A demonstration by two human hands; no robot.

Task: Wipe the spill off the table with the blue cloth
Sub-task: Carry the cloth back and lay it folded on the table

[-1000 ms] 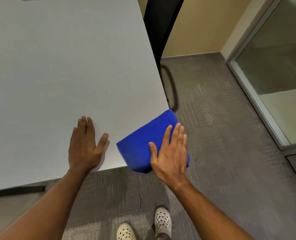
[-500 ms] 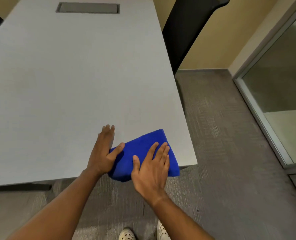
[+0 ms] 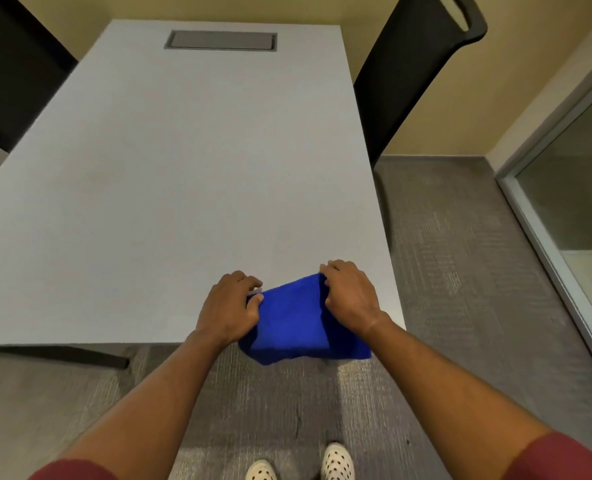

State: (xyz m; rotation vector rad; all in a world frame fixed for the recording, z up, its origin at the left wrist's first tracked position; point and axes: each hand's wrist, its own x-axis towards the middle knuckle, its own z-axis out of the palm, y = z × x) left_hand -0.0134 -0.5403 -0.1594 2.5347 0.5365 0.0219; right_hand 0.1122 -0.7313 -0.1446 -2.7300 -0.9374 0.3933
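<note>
The blue cloth (image 3: 292, 322) lies folded at the near edge of the grey table (image 3: 183, 188), towards its right corner, and its lower part hangs over the edge. My left hand (image 3: 230, 306) grips the cloth's left side with curled fingers. My right hand (image 3: 351, 297) pinches its far right corner. No spill shows on the tabletop.
A black chair (image 3: 415, 67) stands at the table's right side and a dark chair (image 3: 7, 74) at the far left. A grey cable hatch (image 3: 221, 40) is set into the table's far end. A glass partition (image 3: 571, 209) runs along the right over grey carpet.
Both hands were flat a second ago, the left on the bare table and the right on the cloth. Now both have closed on the cloth. The view has tilted up the table.
</note>
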